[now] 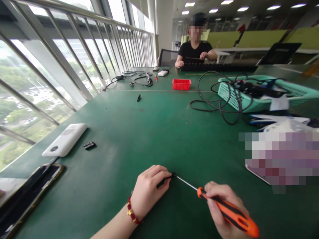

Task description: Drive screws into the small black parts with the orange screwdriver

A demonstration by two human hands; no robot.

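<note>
My left hand [152, 182], with a red and gold bead bracelet [132, 210] at the wrist, pinches a small black part [173, 175] against the green tabletop. What exactly that part is, I cannot make out. An orange and black screwdriver [233, 212] lies in the grip of my right hand [221, 202], fingers closed round the front of its handle. Its thin metal shaft points left, and the tip meets the black part at my left fingertips. Farther left on the table lies another small black piece [89, 145].
A white power bank [65, 139] and a phone [53, 174] lie at the left. Toward the back stand a red bin [181, 84] and a teal basket [259, 104] with black cables [221, 99]. Across the table sits a person [196, 49]. Railings [82, 39] run along the left.
</note>
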